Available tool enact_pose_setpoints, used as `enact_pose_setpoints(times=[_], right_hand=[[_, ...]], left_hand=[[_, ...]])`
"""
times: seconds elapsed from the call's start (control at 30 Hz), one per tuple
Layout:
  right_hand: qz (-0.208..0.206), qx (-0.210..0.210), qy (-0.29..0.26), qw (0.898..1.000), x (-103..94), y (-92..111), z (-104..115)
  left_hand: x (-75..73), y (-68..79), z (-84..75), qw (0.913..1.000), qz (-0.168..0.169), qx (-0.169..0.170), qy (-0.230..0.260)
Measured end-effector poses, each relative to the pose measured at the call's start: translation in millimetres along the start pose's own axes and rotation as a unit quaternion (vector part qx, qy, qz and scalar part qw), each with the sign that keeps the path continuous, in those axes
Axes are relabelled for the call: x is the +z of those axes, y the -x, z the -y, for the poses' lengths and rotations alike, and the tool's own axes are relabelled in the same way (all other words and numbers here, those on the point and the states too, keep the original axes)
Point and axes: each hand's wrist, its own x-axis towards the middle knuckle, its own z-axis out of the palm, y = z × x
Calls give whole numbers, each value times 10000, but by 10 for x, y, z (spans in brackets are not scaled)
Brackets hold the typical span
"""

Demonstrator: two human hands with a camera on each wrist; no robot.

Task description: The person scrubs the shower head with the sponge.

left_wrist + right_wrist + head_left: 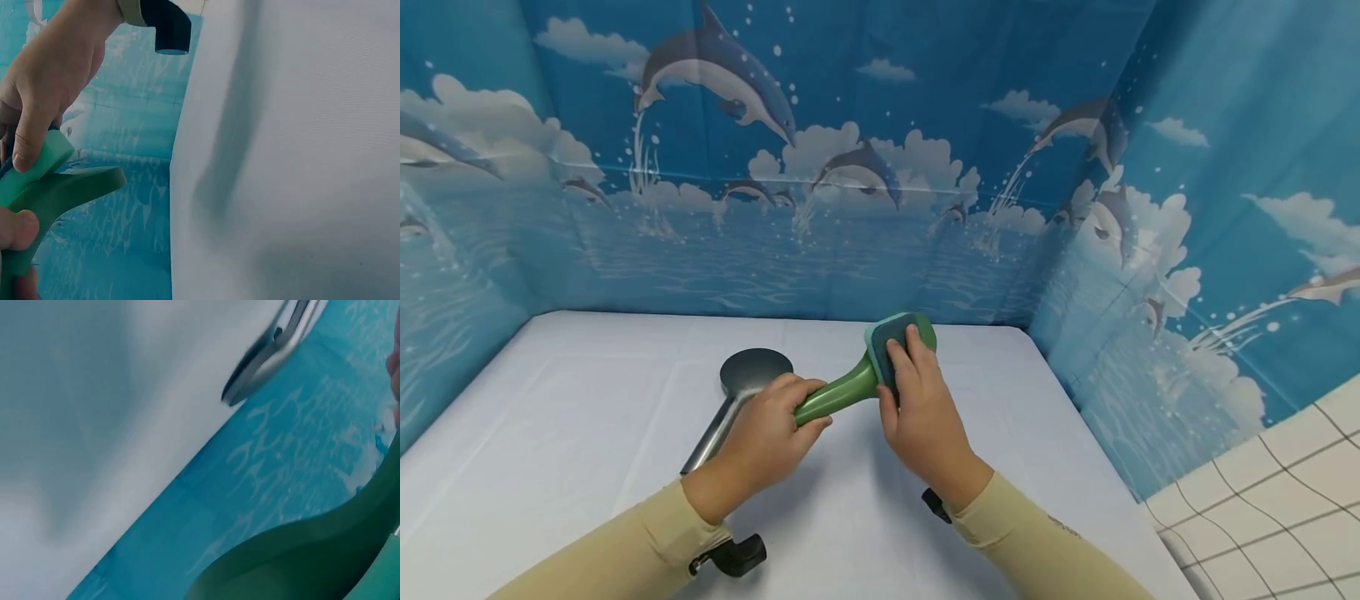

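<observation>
My left hand (pixel 767 437) grips the handle of a green shower head (pixel 838 393), holding it above the white table. With my right hand (pixel 928 417), I hold a sponge (pixel 901 333) against the head end of the shower head. The sponge has a dark face and a lighter mint-green body. In the left wrist view, the thumb of the right hand (pixel 53 81) lies on the sponge (pixel 53 156), beside the rounded end of the green shower head (pixel 81 187). The right wrist view shows the shower head (pixel 269 562) large and close, its handle end out of frame.
A silver shower head with a dark grey round face (pixel 756 371) lies on the white-covered table (pixel 625 400), partly behind my left hand. A blue dolphin-print curtain (pixel 850 250) hangs around the far and side edges. White tiles (pixel 1285 492) appear at the right.
</observation>
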Motion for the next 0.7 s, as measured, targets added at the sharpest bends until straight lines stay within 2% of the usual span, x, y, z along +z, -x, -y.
enact_pose_setpoints(times=[0.13,0.27,0.5,0.7], right_hand=[[-54,-568,294,9979,109,65,110],[1,-890,491,9948,198,112,216],[83,-1021,720,9921,260,160,309],[-76,-980,670,9929,215,115,220]], left_hand=[[-2,10,-6,9999,81,-135,-2],[9,21,1,9997,80,-164,-137],[41,35,17,9993,49,-243,-276],[43,26,29,9996,79,-217,-140]])
